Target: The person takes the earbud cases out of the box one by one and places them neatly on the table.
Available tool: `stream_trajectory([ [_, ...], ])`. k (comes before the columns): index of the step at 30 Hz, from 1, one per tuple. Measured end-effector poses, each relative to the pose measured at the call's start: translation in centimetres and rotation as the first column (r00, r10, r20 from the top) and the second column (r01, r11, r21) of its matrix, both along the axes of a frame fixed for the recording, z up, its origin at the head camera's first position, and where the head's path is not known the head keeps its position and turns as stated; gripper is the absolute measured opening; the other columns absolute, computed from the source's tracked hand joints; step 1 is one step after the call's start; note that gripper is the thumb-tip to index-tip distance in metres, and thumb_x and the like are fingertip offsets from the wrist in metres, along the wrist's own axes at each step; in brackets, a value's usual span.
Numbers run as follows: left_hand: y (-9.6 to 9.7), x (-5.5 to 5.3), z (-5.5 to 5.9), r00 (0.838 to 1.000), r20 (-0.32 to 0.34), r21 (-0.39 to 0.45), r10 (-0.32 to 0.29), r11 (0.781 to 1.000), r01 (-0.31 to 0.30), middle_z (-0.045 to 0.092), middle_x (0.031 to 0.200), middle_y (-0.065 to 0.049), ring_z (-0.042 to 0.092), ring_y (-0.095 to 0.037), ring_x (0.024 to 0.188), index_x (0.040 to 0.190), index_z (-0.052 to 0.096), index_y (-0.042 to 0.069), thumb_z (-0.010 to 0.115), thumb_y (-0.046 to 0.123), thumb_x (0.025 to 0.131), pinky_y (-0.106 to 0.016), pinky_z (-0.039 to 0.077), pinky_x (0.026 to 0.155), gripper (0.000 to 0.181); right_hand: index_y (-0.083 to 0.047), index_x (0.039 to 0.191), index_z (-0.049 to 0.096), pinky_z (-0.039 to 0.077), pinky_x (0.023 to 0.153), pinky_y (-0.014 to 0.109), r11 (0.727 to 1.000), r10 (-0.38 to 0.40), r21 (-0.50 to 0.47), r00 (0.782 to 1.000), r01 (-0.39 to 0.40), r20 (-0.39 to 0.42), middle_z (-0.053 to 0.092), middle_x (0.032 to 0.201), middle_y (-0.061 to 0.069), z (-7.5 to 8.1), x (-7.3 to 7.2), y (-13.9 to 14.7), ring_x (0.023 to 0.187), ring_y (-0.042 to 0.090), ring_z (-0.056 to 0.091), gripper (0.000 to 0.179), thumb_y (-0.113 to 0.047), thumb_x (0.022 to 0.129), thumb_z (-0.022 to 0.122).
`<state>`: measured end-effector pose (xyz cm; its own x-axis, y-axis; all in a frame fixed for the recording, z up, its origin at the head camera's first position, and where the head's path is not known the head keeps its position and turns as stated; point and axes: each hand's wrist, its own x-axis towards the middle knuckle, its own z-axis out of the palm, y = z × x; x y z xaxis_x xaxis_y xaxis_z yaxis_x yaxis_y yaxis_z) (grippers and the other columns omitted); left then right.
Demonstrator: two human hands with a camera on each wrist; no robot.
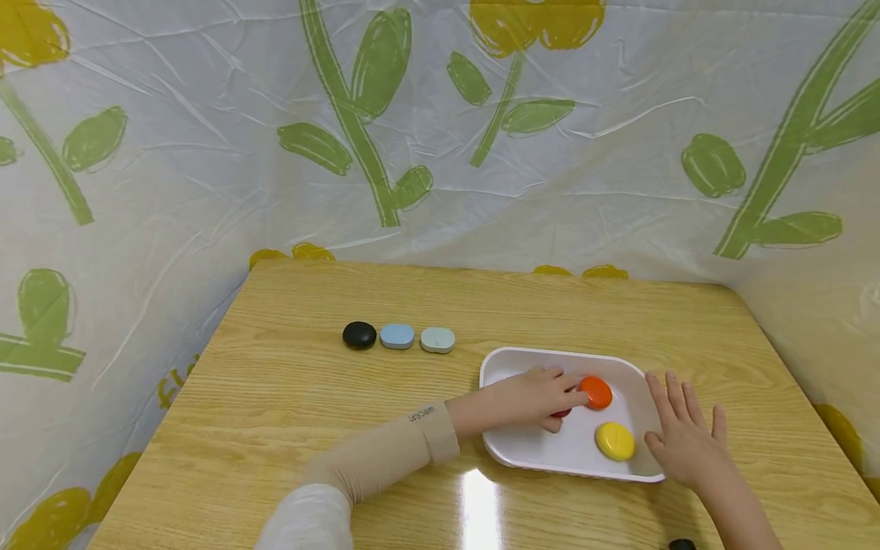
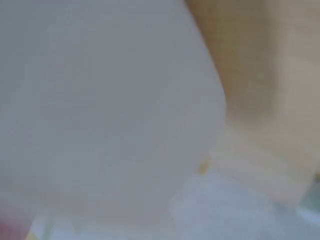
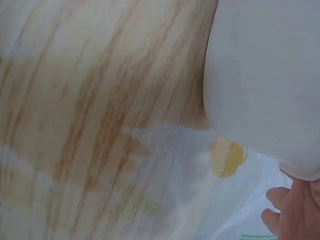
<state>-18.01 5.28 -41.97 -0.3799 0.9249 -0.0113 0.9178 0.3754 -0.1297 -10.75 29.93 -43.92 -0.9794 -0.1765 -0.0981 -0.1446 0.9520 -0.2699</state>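
Observation:
My left hand [image 1: 536, 397] reaches into a white tray [image 1: 509, 454], its fingers bent over a dark red rounded piece [image 1: 562, 413] that shows between index finger and thumb. Most of that piece is hidden by the hand. An orange round piece [image 1: 595, 393] lies right at the fingertips, and a yellow round piece [image 1: 615, 441] sits nearer the tray's front right. Beside the tray's right end is my right hand [image 1: 687, 439], fingers straight and spread, thumb at the rim. The tray's outer wall [image 3: 265, 75] fills much of the right wrist view.
Left of the tray, a black rounded piece [image 1: 360, 335], a light blue oblong piece [image 1: 397, 336] and a pale green oblong piece [image 1: 438, 340] form a row on the wooden table [image 1: 275, 405]. A small black object [image 1: 682, 545] shows at the front edge. A flowered sheet [image 1: 227, 137] hangs behind.

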Motion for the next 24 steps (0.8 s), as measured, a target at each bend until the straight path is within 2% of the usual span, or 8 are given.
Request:
stream_trajectory([
  [3,-2.2,-0.8,1.5,0.997,0.021,0.086,0.077,0.993,-0.079,0.047,0.104,0.003,0.044,-0.013,0.089,0.114,0.052,0.021,0.060,0.033,0.083,-0.018,0.038,0.069,0.035,-0.016,0.146,-0.013,-0.025,0.092,0.061,1.000,0.001,-0.004,1.000,-0.001,0.005,-0.021,0.148,0.018,-0.1,0.0,0.1,0.132,0.038,-0.023,0.082,-0.014,0.088,0.046],
  [6,-5.0,-1.6,2.4,0.985,0.041,0.176,0.165,0.970,-0.170,0.047,0.104,0.000,0.044,-0.015,0.091,0.111,0.054,0.019,0.061,0.030,0.082,-0.021,0.040,0.071,0.032,-0.016,0.146,-0.013,-0.024,0.093,0.061,1.000,0.000,-0.005,1.000,0.000,0.007,-0.020,0.148,0.019,-0.2,0.0,0.1,0.132,0.039,-0.023,0.082,-0.014,0.088,0.045],
  [9,-8.3,-2.5,2.5,0.967,0.060,0.253,0.246,0.934,-0.253,0.048,0.103,-0.002,0.045,-0.018,0.091,0.108,0.055,0.016,0.061,0.025,0.083,-0.025,0.041,0.072,0.028,-0.015,0.146,-0.013,-0.024,0.093,0.061,1.000,-0.002,-0.003,1.000,0.002,0.007,-0.020,0.148,0.019,-0.2,0.0,0.2,0.132,0.039,-0.022,0.082,-0.015,0.088,0.045],
  [12,-11.7,-3.3,1.9,0.943,0.081,0.307,0.323,0.892,-0.332,0.048,0.104,-0.006,0.046,-0.021,0.091,0.108,0.054,0.013,0.063,0.023,0.083,-0.030,0.044,0.074,0.028,-0.015,0.146,-0.013,-0.025,0.093,0.061,1.000,-0.005,-0.005,1.000,0.005,0.009,-0.019,0.148,0.019,-0.2,-0.1,0.1,0.132,0.039,-0.021,0.081,-0.015,0.088,0.044],
  [14,-13.9,-3.8,1.4,0.919,0.105,0.330,0.381,0.858,-0.394,0.048,0.104,-0.007,0.047,-0.023,0.091,0.109,0.054,0.011,0.065,0.023,0.083,-0.033,0.045,0.075,0.031,-0.015,0.146,-0.013,-0.025,0.092,0.060,1.000,-0.006,-0.005,1.000,0.006,0.009,-0.019,0.148,0.019,-0.2,-0.1,0.1,0.132,0.039,-0.022,0.081,-0.015,0.088,0.044],
  [18,-18.1,-4.4,0.5,0.852,0.154,0.351,0.501,0.778,-0.521,0.048,0.101,-0.010,0.047,-0.026,0.091,0.107,0.055,0.008,0.069,0.019,0.080,-0.039,0.045,0.074,0.032,-0.015,0.146,-0.013,-0.025,0.092,0.060,1.000,-0.005,-0.006,1.000,0.005,0.007,-0.018,0.148,0.020,-0.2,0.0,0.0,0.132,0.038,-0.022,0.081,-0.015,0.088,0.044],
  [24,-23.4,-5.2,-0.7,0.755,0.176,0.352,0.632,0.676,-0.648,0.051,0.100,-0.016,0.048,-0.032,0.090,0.105,0.055,0.004,0.071,0.018,0.077,-0.043,0.046,0.071,0.035,-0.016,0.145,-0.014,-0.024,0.093,0.061,1.000,0.000,-0.004,1.000,0.000,0.000,-0.017,0.148,0.020,0.0,0.0,0.1,0.133,0.038,-0.021,0.082,-0.014,0.088,0.044],
])
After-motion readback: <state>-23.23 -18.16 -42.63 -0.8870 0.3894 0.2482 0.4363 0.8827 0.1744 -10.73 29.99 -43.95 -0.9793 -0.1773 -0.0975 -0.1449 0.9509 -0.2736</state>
